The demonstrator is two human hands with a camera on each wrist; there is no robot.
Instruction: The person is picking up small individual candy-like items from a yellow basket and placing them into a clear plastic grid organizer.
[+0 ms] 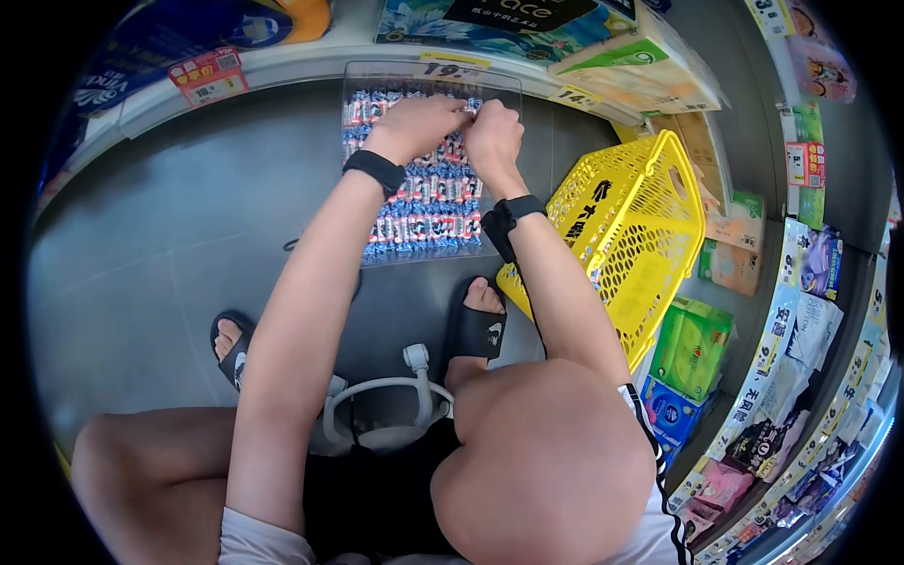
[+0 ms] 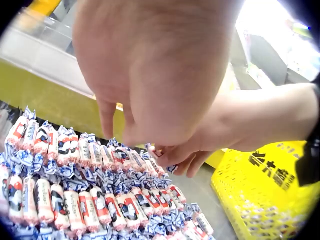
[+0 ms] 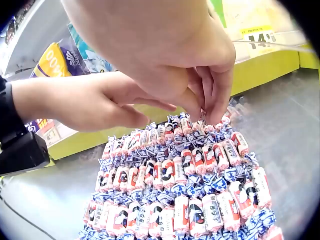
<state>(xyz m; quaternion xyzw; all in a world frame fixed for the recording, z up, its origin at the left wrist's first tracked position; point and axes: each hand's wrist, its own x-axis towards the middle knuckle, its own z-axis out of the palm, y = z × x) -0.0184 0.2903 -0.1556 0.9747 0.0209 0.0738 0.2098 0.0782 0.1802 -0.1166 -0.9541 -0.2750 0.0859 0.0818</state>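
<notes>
Rows of wrapped candies (image 1: 428, 226), white and red with blue twisted ends, fill a clear plastic box (image 1: 504, 85) low in front of me. My left hand (image 1: 419, 124) reaches over the far rows. Its extended fingers touch the candy tops in the left wrist view, and nothing shows gripped in them. Beside it, my right hand (image 1: 494, 137) works at the far right end of the rows. In the right wrist view, the right thumb and fingertips (image 3: 216, 114) pinch a candy in the far row, which they partly cover.
A yellow perforated shopping basket (image 1: 650, 240) stands at the right, close to my right forearm. Shelves with tissue packs (image 1: 650, 71) and price tags (image 1: 207, 80) curve along the front and right. Green and blue packs (image 1: 692, 348) sit lower right. Sandalled feet (image 1: 480, 315) are on the floor.
</notes>
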